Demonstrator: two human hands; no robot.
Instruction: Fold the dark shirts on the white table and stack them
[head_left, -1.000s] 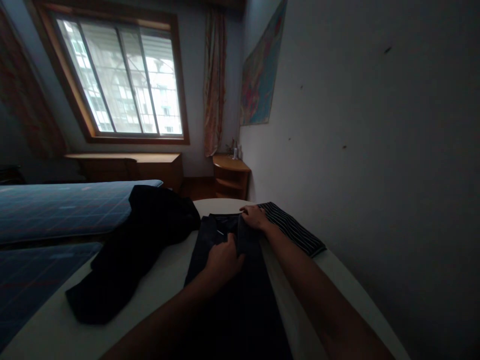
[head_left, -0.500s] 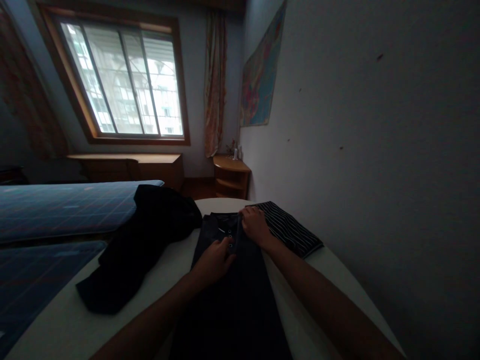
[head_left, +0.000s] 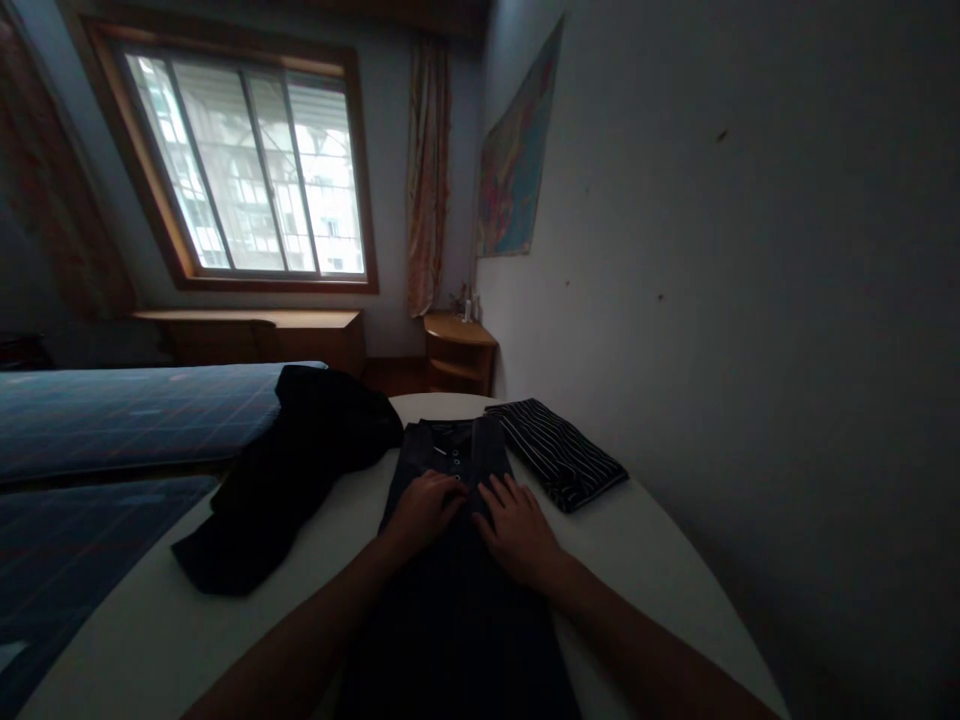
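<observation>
Dark navy trousers (head_left: 457, 600) lie lengthwise on a white round table (head_left: 660, 590), waist end away from me. Several small round buttons and a short white mark show at their front opening. My left hand (head_left: 426, 510) is closed, thumb and fingers pinching cloth at that opening, just below the buttons. Close beside it, my right hand (head_left: 520, 525) lies flat on the cloth with its fingers spread. Past the right hand rests a folded black cloth with white stripes (head_left: 559, 450). A crumpled black garment (head_left: 300, 480) lies to the left. The trousers' near end is too dark to make out.
A blue plaid mattress (head_left: 135, 415) adjoins the table on the left, and the black garment reaches toward it. A wall (head_left: 712, 400) runs along the right. Farther back stand a wooden corner shelf (head_left: 459, 330) and a low wooden cabinet (head_left: 315, 320) under the window.
My right hand has left the far waist edge and come nearer, from gripping to lying flat. The left hand has shifted slightly, and the buttons have come into view.
</observation>
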